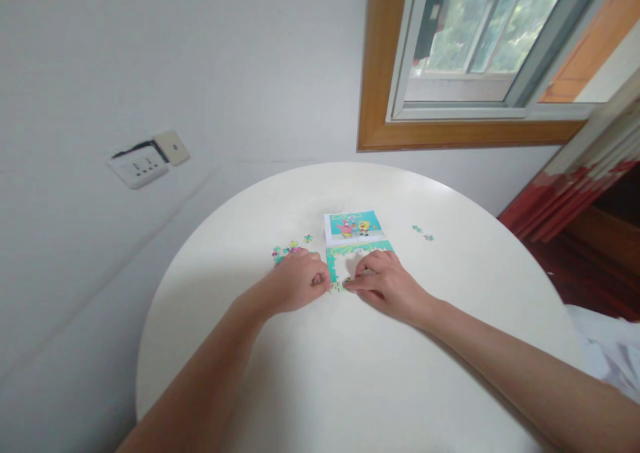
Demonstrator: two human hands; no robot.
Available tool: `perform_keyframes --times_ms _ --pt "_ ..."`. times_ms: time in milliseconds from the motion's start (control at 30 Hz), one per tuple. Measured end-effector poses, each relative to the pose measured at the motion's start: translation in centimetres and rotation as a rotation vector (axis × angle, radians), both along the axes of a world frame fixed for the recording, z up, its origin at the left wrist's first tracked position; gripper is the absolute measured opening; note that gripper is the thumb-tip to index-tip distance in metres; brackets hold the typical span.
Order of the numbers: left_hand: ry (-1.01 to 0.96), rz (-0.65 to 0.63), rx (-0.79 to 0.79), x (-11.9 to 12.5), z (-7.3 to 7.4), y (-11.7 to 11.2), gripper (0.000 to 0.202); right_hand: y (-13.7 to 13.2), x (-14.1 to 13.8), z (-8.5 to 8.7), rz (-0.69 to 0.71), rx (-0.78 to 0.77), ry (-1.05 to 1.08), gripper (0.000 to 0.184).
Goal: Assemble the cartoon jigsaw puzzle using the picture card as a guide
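- Green and turquoise jigsaw border (331, 266) lies between the left hand (303, 278) and the right hand (383, 281); its strip beside the left fingertips and its band beyond the right hand look joined.
- The near edge, running between the two hands, looks less finished: small pieces (336, 287) sit there, too small to tell whether they interlock.
- Inside the border, just beside the right fingertips, a pale middle shows, so most of the picture seems left to build; the side under the right hand is hidden.
- The left hand is curled, fingertips at the border's near corner; whether it grips a piece cannot be told.
- The right hand has thumb and forefinger drawn together at a small dark-and-green piece (347, 282) on the near edge; whether it pinches or presses it is unclear.
- A multicoloured heap of loose pieces (278, 253) lies just beyond the left hand, partly covered by it, with one stray piece (309, 238) farther beyond.
- Two more pieces (417, 228) lie apart, outward and beyond the right hand.
- No box or tray shows; these loose pieces lie directly on the white surface (320, 386).
- A printed cartoon picture (353, 225) lies beyond both hands, next to the border.
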State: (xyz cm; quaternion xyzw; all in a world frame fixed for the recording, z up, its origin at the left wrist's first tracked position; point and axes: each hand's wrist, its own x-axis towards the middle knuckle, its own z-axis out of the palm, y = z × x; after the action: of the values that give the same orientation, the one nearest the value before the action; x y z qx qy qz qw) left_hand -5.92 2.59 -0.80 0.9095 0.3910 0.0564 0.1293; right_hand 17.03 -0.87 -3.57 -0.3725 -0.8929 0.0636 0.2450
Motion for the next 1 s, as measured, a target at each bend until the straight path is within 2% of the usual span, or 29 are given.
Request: perform_keyframes --times_ms 200,467,600,733,833,1000 --pt "-0.015 0.007 -0.031 0.0 -0.1 0.1 0.016 -0.1 -0.1 0.0 0.006 0.023 -0.019 0.021" --pt "-0.026 0.005 -0.033 0.2 -0.1 0.0 0.015 -0.5 -0.5 1.1 0.048 0.109 -0.163 0.02" --pt "-0.03 0.009 -0.04 0.0 -0.1 0.1 0.015 -0.6 -0.5 1.3 0.044 0.092 -0.138 0.02" --pt "-0.03 -0.014 -0.034 -0.1 0.2 0.3 0.016 0.2 1.0 1.7 -0.089 0.016 0.07 0.022" --pt "-0.028 0.007 0.006 0.4 0.4 0.3 0.017 1.3 3.1 2.0 -0.215 0.026 0.229 0.02" --pt "-0.04 0.068 0.056 1.3 -0.1 0.0 0.016 3.0 6.8 1.8 -0.353 0.069 0.256 0.025"
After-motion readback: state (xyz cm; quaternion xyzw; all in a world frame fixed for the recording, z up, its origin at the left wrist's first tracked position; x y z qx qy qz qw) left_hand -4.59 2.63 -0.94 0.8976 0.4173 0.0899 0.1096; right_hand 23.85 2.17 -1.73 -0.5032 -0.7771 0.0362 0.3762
